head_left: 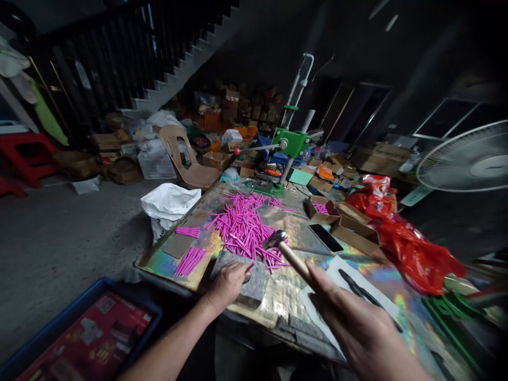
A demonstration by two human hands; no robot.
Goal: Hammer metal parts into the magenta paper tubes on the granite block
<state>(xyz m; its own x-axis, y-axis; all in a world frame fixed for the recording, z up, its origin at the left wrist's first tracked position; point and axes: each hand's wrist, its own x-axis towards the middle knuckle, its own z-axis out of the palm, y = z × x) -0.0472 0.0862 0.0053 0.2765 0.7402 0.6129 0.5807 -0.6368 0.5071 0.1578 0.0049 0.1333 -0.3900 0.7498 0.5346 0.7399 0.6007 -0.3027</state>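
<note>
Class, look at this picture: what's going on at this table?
A person works at a shiny table with a heap of pink sticks on it. The right hand grips a hammer, its head raised over the heap's near edge. The left hand rests on a grey slab, fingers at a stick's end; whether they pinch it is unclear. A green press stands at the far end.

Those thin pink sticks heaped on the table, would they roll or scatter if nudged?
Probably. The pink sticks look slim and round, so loose ones would likely roll on the glossy table. They lie criss-crossed in a loose heap, so they seem light and may scatter. Each lies straight, so probably stiff.
</note>
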